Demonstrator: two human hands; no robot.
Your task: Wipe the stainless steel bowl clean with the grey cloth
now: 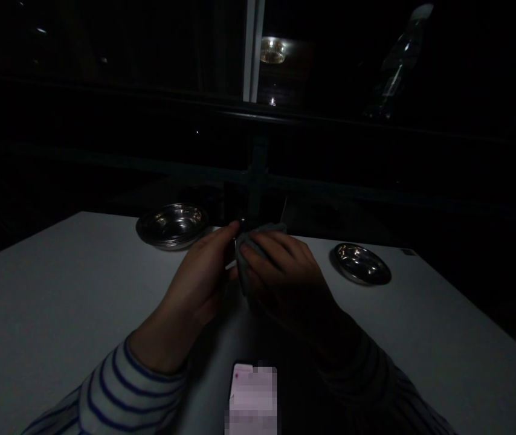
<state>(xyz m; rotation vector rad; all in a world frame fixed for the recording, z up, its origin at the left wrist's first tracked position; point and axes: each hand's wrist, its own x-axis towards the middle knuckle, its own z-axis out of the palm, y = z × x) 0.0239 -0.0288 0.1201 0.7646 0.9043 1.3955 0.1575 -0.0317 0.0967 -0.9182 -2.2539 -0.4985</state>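
The scene is very dark. My left hand and my right hand meet over the middle of a white table. My right hand's fingers are curled round a grey cloth. My left hand's fingers are closed against something next to the cloth; it is hidden by both hands and I cannot make it out. Both sleeves are striped blue and white.
A stack of steel bowls stands at the table's far edge, left of my hands. One small steel bowl sits to the right. A pink phone lies near me. Dark railings and a lit lamp lie beyond.
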